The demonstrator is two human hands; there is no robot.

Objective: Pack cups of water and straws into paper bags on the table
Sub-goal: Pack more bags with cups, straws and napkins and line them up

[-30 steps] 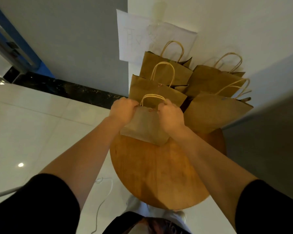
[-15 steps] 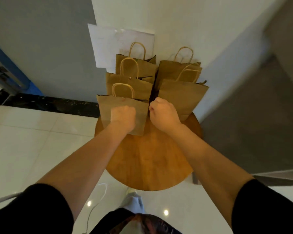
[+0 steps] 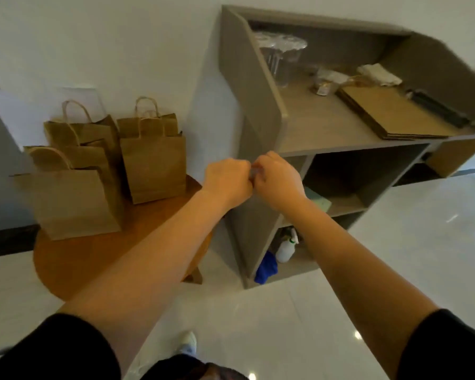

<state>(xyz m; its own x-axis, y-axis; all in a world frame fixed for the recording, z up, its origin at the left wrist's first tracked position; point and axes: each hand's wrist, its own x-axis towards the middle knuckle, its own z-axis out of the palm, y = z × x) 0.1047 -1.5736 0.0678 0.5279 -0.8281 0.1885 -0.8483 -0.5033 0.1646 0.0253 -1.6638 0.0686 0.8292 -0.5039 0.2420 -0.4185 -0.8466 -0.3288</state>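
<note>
- Several brown paper bags (image 3: 154, 165) with twisted handles stand upright, crowded together at the back of a round wooden table (image 3: 88, 259). Their contents cannot be seen.
- Judging by this, much of the packing looks done.
- On the grey counter (image 3: 321, 124) nearby, clear cups (image 3: 281, 58) are stacked beside a pile of flat bags (image 3: 395, 113), so more likely remains.
- The left hand (image 3: 228, 179) and right hand (image 3: 277, 176) meet in mid-air, fingers curled; something small and blurred sits between them.

Brown paper bags (image 3: 154, 165) upright on the round wooden surface (image 3: 93, 259).
Handled, clustered against the wall; clear cups (image 3: 281, 58) stacked on the grey shelf (image 3: 321, 127).
</note>
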